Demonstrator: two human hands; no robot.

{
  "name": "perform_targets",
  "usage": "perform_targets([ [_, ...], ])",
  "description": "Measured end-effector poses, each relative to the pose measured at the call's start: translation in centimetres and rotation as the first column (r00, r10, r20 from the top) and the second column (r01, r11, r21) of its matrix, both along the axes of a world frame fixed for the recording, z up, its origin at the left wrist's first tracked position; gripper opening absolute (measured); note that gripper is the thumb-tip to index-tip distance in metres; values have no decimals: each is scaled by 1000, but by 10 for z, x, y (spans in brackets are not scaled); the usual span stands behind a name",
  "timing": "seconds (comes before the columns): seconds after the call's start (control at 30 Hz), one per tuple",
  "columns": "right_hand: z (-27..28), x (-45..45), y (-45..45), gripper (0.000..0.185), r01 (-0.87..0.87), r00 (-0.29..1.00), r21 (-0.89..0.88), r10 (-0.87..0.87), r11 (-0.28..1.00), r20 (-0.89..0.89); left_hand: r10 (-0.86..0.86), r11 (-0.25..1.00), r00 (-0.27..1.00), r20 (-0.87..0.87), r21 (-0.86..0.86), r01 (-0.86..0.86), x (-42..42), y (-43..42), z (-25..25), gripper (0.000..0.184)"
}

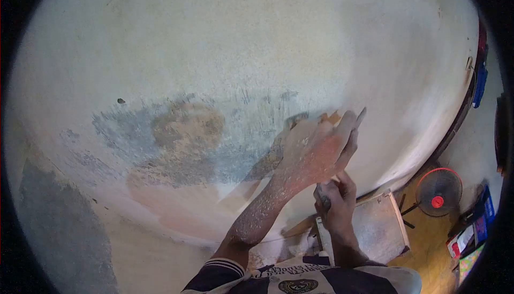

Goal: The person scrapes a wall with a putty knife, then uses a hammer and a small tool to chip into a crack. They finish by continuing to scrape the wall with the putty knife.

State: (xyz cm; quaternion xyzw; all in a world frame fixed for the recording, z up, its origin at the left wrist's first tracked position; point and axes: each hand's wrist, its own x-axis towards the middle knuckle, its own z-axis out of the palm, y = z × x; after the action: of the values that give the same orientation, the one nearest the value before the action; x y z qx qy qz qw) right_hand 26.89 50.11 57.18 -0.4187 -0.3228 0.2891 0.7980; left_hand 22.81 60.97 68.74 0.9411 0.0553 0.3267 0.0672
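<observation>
My left hand (323,152), coated in pale dust, is raised at the wall (241,47), its fingers bent. What it grips is hidden behind the hand. A small brown patch (332,117) shows at its upper edge; I cannot tell whether it belongs to the wall or a held thing. Just below, my right hand (340,200) is closed around something with a dark rounded end (324,203), mostly covered by the fingers. A rough grey-blue area (241,144) with scraped edges spreads left of my hands, and a brownish round patch (188,126) lies within it.
Beneath my right hand stands a dusty box-like piece with a pale top (377,224). A round fan with a red centre (438,202) is at the right, near bright packages (471,235). Another grey patch (61,230) marks the wall at the lower left.
</observation>
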Motion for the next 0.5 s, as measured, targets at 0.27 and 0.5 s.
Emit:
perform_targets([
  [0.27, 6, 1, -7, 27, 14, 999, -72, -16, 997, -32, 71, 997, 997, -4, 27, -71, 6, -1, -11, 24],
  [0.5, 24, 1, -2, 28, -31, 999, 7, 31, 999, -32, 92, 995, 995, -25, 51, -90, 6, -2, 16, 22],
])
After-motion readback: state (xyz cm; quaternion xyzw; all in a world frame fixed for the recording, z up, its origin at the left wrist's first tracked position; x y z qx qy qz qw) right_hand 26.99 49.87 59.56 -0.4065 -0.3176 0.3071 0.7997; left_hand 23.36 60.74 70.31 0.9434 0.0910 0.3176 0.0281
